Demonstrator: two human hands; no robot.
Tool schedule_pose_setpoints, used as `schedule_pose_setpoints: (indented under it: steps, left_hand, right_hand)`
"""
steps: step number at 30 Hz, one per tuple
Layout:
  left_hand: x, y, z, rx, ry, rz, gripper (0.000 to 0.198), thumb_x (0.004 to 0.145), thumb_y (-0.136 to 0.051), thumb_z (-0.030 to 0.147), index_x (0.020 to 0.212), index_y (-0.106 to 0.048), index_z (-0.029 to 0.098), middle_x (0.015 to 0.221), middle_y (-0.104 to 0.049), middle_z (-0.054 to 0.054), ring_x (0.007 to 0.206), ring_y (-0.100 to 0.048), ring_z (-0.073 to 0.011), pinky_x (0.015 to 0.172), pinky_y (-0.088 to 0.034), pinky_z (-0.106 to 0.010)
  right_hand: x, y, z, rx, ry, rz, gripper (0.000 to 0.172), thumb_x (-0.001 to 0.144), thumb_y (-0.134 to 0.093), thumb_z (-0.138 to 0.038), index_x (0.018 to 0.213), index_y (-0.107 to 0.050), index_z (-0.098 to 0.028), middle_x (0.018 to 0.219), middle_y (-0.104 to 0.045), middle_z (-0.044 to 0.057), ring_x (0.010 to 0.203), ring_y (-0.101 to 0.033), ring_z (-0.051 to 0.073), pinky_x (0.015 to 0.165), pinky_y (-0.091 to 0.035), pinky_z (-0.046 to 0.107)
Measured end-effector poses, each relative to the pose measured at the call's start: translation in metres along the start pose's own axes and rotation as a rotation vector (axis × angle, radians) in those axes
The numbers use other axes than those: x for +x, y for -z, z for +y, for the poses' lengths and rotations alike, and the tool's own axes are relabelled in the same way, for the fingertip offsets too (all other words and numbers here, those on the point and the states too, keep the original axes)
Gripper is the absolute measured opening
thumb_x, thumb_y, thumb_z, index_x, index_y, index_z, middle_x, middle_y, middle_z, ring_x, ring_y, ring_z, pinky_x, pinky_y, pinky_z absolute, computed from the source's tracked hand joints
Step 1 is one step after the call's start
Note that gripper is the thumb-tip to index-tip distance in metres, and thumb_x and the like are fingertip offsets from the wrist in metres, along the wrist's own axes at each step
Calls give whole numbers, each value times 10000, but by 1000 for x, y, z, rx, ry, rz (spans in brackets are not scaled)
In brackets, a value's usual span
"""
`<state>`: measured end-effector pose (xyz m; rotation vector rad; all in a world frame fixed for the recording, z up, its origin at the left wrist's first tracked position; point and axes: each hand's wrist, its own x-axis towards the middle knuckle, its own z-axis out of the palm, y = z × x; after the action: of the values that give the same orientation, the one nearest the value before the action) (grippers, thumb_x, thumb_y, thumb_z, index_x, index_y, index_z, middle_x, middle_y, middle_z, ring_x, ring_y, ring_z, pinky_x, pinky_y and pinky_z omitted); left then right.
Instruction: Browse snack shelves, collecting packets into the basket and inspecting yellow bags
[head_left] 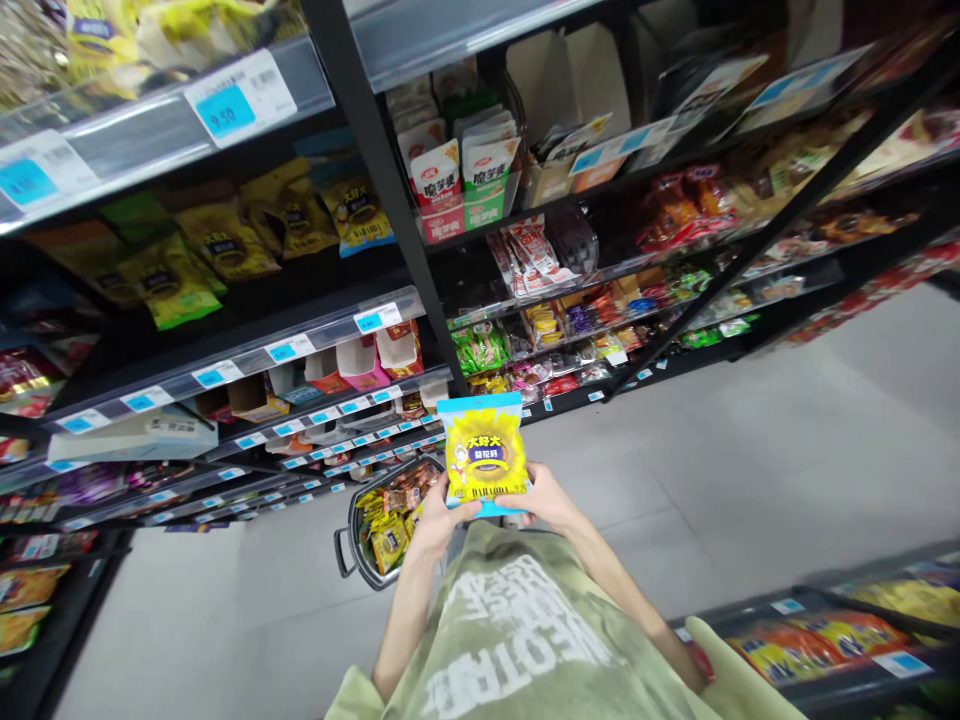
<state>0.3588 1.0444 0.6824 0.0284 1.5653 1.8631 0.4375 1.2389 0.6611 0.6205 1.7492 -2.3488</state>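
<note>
Between my two hands is a yellow and blue bag of sunflower seeds (486,455), held upright in front of my body with its printed front toward me. My left hand (435,517) grips its lower left corner, thumb across the front. On the lower right, my right hand (546,497) holds it the same way; the fingers behind the bag are hidden. Just left of my left hand, a dark shopping basket (346,535) sits on the floor, with several yellow and brown snack packets inside.
Shelves of snacks run along the front, with similar yellow bags (225,240) on the left shelf and red and green packets (463,185) beyond the black upright post (390,170). Another shelf with orange bags (825,640) stands behind at right. Grey tile floor (675,470) lies between.
</note>
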Motion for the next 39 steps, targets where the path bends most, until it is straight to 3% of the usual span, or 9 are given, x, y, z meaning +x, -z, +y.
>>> schedule_pose_setpoints:
  steps: [3,8,14,19,26,31,39]
  left_hand:
    - [-1,3,-3,-5,31,10,721,551,-959,243,1194,-647,148,1183,-731,-142,982,-715,-302,850,-573,-379]
    - [-1,4,-2,-14,-19,50,713,568,-949,240,1208,-646,163,1202,-723,-127,999,-709,-283,853,-564,-356]
    - [-2,1,-2,6,-60,101,724,571,-948,268,1218,-643,153,1196,-722,-136,996,-708,-286,864,-555,-358]
    - [-4,-1,-6,-25,-90,134,736,573,-947,264,1232,-631,172,1233,-702,-134,1052,-692,-288,906,-547,-369]
    - [-9,-6,-10,-79,-102,127,697,567,-948,293,1176,-639,153,1167,-722,-132,984,-704,-276,869,-548,-365]
    - [-10,-7,-10,-90,-87,132,692,573,-943,314,1172,-624,174,1177,-718,-113,989,-703,-265,878,-547,-359]
    - [-13,-11,-3,-98,-40,143,785,512,-958,357,1202,-624,186,1132,-730,-112,998,-703,-289,893,-550,-382]
  right_hand:
    - [-2,2,-1,57,14,-47,488,588,-930,-344,963,-674,-166,710,-721,26,431,-597,129,385,-483,234]
    - [-1,6,1,125,74,-114,413,643,-910,-367,952,-711,-178,716,-734,46,517,-649,154,481,-533,254]
    - [3,8,10,107,-35,-66,357,676,-871,-502,718,-723,-180,598,-704,69,417,-586,140,392,-441,245]
    - [3,4,9,101,52,-6,371,624,-895,-517,594,-722,-190,555,-695,75,407,-559,133,429,-485,260]
    - [0,-2,0,91,150,75,477,549,-899,-574,426,-635,-196,423,-624,63,330,-500,132,376,-449,257]
    - [-6,-6,-3,34,199,114,462,590,-882,-554,423,-657,-186,424,-628,77,323,-483,127,374,-420,251]
    - [-7,-4,2,-42,254,75,538,747,-772,-620,469,-699,-164,472,-658,122,363,-492,166,399,-406,315]
